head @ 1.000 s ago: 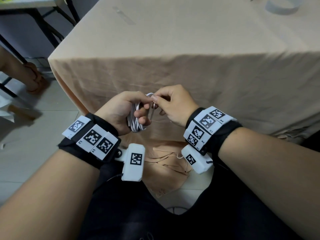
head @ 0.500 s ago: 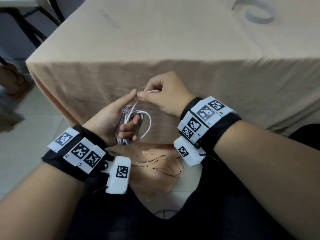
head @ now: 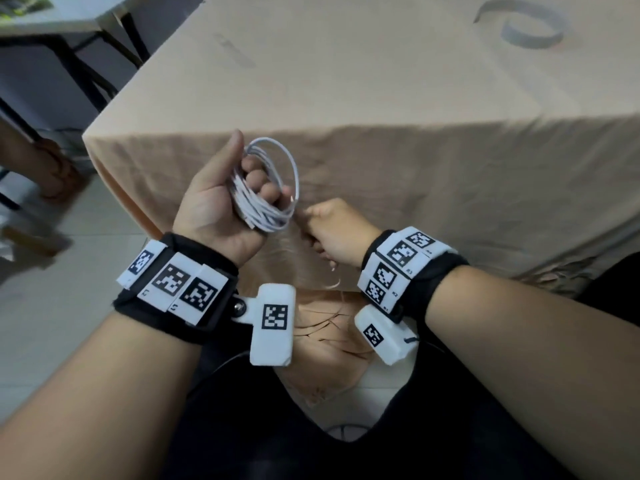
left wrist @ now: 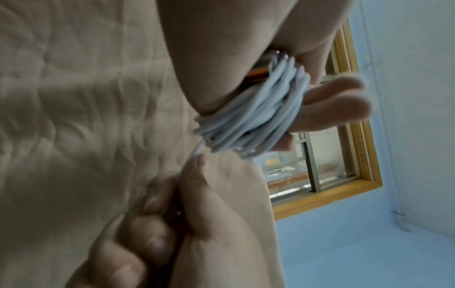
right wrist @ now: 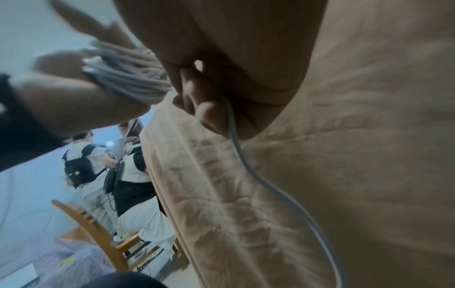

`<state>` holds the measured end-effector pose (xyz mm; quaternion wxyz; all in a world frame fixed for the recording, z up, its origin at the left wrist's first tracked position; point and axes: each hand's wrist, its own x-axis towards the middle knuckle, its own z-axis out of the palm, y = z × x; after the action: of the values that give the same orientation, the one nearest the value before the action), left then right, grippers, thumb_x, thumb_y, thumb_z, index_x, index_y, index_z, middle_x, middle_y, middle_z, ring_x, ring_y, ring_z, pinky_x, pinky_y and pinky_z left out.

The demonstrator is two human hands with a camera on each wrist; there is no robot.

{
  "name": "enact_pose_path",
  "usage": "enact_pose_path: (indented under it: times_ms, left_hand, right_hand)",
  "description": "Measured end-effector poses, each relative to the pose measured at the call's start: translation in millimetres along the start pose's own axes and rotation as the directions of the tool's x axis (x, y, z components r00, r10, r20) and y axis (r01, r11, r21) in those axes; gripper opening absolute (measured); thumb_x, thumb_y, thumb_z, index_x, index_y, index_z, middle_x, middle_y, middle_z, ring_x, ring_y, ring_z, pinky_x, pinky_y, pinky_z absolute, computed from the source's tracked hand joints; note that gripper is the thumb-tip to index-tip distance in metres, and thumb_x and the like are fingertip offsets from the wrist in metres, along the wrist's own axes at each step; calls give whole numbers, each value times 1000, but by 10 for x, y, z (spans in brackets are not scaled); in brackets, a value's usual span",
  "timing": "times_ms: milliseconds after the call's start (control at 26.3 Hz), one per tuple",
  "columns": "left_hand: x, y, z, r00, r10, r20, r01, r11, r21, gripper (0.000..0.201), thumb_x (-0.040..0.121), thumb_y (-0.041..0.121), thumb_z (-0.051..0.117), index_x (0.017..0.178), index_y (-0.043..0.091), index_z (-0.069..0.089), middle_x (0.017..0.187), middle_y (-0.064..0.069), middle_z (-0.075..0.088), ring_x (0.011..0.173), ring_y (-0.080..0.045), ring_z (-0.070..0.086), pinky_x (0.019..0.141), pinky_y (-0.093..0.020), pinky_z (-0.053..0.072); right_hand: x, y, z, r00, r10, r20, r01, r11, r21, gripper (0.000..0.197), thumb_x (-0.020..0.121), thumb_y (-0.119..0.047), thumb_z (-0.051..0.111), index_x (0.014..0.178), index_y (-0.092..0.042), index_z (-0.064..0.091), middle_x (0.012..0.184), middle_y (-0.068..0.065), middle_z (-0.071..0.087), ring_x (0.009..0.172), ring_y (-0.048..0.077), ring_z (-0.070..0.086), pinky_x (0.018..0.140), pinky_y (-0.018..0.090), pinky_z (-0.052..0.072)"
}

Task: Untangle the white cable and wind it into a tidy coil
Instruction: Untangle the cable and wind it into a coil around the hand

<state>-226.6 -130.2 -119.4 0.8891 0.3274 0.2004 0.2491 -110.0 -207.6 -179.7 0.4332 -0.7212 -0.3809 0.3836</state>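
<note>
Before the cloth-draped table (head: 398, 98), the left hand (head: 221, 206) grips the coiled white cable (head: 266, 188), fingers curled through its loops. Just beside it, lower, the right hand (head: 332, 233) pinches the loose end. Seen from the left wrist, the coil (left wrist: 253, 117) wraps the fingers (left wrist: 339, 101). Seen from the right wrist, the loose strand (right wrist: 248, 165) trails down from the pinching fingertips (right wrist: 209, 113).

Table under a tan tablecloth (head: 381, 98), wrinkled where it hangs. Grey ring of tape (head: 526, 29) on its far right. Second table with black legs (head: 69, 46) at left. Wooden-framed window (left wrist: 344, 175). Wooden chair (right wrist: 98, 230). Two people with backpacks (right wrist: 110, 165).
</note>
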Motion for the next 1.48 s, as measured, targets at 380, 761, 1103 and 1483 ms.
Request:
enact_pose_path:
  times_ms: [380,761,1103,1483]
  left_hand:
    - [119,-149,-157,883,467,-42,-226,502,835,67,104,40,28,68,-7,58,54,-24,57,56,-18,65,63,-26,53]
    - [-15,-213,-163,955,-284,86,151,714,684,95,77,85,8,57,1,46,31,-8,27,24,-19,27,48,-31,36]
    - [-76,-172,-226,914,-308,266,236,934,270,56,89,55,43,53,11,44,29,3,33,23,-11,33,52,-26,45]
    - [6,-185,-195,983,-27,-182,-5,984,-178,44,91,45,55,59,19,42,40,8,35,36,-9,40,69,-26,51]
  right_hand:
    - [-166,-347,-163,948,-286,138,316,894,-318,29,77,-25,76,56,-9,63,53,2,59,61,12,60,64,28,47]
    - [-79,-420,-398,924,-382,6,379,914,-143,23,82,-20,74,66,-12,61,34,-15,42,35,1,36,42,8,27]
    - [-1,-63,-112,982,-178,-62,186,970,157,39,96,-21,55,57,-20,57,44,-5,41,36,9,33,40,23,28]
    - [-131,33,114,999,-25,26,33,942,-334,28,91,-22,54,70,-11,70,43,-5,54,39,6,47,45,22,34]
